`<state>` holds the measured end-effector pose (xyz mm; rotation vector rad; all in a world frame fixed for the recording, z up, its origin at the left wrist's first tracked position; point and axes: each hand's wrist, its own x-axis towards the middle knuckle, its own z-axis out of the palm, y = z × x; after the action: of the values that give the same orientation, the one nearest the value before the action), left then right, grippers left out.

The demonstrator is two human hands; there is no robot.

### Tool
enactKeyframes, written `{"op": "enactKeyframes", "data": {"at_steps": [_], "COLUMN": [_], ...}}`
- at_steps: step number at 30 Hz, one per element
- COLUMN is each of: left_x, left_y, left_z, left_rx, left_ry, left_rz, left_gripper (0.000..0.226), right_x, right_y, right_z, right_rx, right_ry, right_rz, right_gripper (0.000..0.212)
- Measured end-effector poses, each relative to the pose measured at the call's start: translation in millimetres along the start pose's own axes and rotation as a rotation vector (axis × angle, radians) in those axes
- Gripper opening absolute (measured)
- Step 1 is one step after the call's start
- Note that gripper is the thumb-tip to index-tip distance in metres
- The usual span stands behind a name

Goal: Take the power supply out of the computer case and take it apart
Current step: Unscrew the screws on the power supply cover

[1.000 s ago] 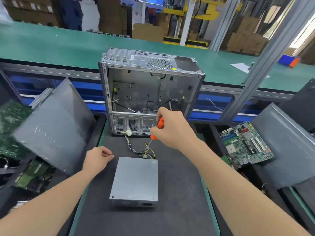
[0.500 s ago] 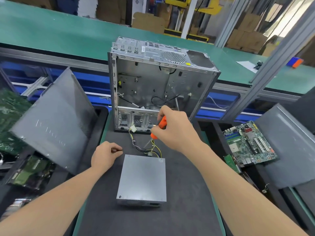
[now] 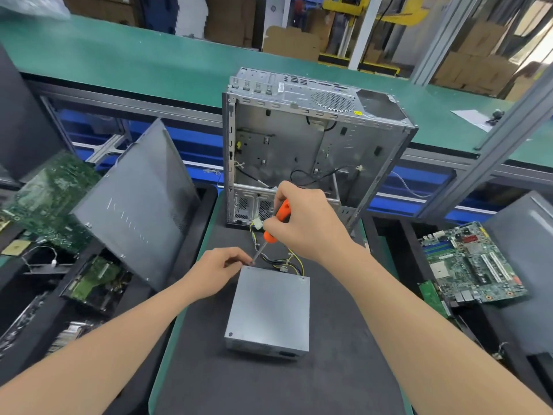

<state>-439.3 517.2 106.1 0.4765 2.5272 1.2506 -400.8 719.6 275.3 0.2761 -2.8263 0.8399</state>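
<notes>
Well, with right grip (image 3: 305, 226) clamped on the screwdriver (image 3: 282, 211) and left grip (image 3: 217, 274) seemingly pinching its tip, the slanted blade could skid off the power supply (image 3: 269, 307).

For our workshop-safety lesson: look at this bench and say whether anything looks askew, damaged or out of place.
Nothing looks damaged. The grey panel leans at a slant on the left, and a circuit board lies slanted on the right. Loose wires trail from the power supply.
</notes>
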Motion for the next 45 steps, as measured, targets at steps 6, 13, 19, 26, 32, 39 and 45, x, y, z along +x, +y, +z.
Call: {"op": "enactKeyframes", "data": {"at_steps": [6, 13, 19, 26, 32, 39, 45], "left_x": [-7.7, -8.5, -8.6, -10.7, -12.1, -14.1, -14.5], "left_y": [-5.1, -7.3, -5.4, 1.0, 2.8, 4.1, 2.2], "left_z": [6.6, 9.8, 10.4, 8.4, 7.8, 7.0, 6.6], "left_rx": [-0.022, -0.074, -0.093, -0.129, -0.128, -0.144, -0.157], "left_ry": [0.056, 0.062, 0.073, 0.054, 0.063, 0.058, 0.050], "left_rz": [-0.011, 0.007, -0.011, -0.019, -0.037, -0.024, -0.020], "left_gripper": [0.044, 0.052, 0.051, 0.051, 0.050, 0.052, 0.052], "right_x": [3.5, 5.8, 8.2, 10.4, 13.0, 13.4, 13.4], "right_y": [1.7, 3.5, 3.1, 1.4, 1.6, 0.7, 0.8], "right_z": [11.7, 14.1, 11.9, 12.7, 14.2, 14.4, 13.2], "right_rx": [-0.024, -0.031, -0.047, -0.046, -0.031, -0.057, -0.070], "right_ry": [-0.027, -0.026, -0.040, -0.058, -0.047, -0.051, -0.065], "right_rz": [-0.004, 0.000, 0.009, 0.011, 0.041, 0.043, 0.038], "right_gripper": [0.021, 0.020, 0.020, 0.019, 0.019, 0.021, 0.022]}}
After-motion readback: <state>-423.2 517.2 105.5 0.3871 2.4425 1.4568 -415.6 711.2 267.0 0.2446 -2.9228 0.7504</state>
